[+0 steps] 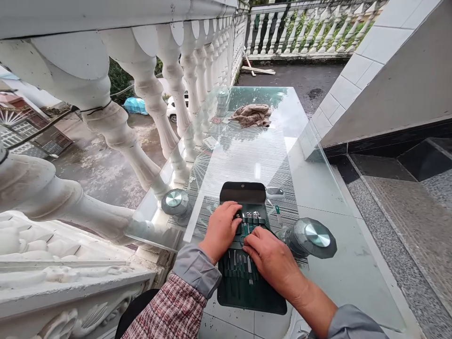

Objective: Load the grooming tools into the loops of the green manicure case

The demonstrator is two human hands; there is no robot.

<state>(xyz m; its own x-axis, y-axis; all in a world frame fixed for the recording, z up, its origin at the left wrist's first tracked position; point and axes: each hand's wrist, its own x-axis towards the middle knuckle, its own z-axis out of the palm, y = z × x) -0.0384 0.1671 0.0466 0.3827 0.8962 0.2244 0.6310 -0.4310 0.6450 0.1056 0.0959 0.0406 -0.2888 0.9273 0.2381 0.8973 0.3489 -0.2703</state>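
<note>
An unfolded dark green manicure case (252,296) lies on the glass table, with slim metal tools (240,259) in its lower loops and nail clippers (251,215) in the upper part. My left hand (219,230) is curled over the case's left side, thumb and fingers around a small snapped flap (238,215). Over the middle of the case, the fingers of my right hand (270,254) pinch what look like small scissors (242,239) by a green handle loop; the rest is mostly hidden. To the right of the case lie a green-handled tool (278,214) and a grey oval-ended tool (274,191).
Faceted supports with silver discs stand under the glass tabletop (328,188), one left (174,198) and one right (317,234). A crumpled brown cloth (251,116) lies toward the far end. White balusters (150,84) line the left; stone steps (399,197) are right.
</note>
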